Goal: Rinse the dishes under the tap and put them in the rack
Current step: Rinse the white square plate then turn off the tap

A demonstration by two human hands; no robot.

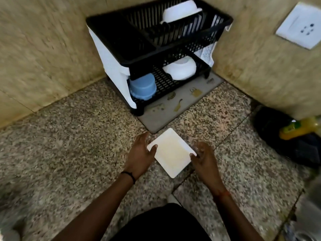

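The left hand [141, 152] reaches forward from a bare forearm that enters from the lower left, with a dark band [129, 176] round the wrist. Its back faces the camera; the thumb lies on top of the near-left corner of a white square plate [171, 152], and the fingers [142, 138] curl along the plate's left edge, so this hand grips the plate. The plate is held low over the speckled granite counter [69, 145], tilted cornerwise, its centre faintly yellowish. The right hand [204, 159] comes in from the lower right, forearm angled up and inward. Its thumb presses on the plate's right corner, and its other fingers are loosely bent and spread past the edge; whether they close under the plate I cannot tell.

Beyond the plate, in the corner of the tiled walls, stands a black two-tier rack [156, 42] on a grey mat [182, 100]. A blue container [143, 87] sits on the lower tier's left side, a white bowl [180, 68] on its right, and another white bowl [180, 11] in the upper tier. Far right, a wall socket [302, 26] and a yellow bottle [300, 127] on dark cloth.
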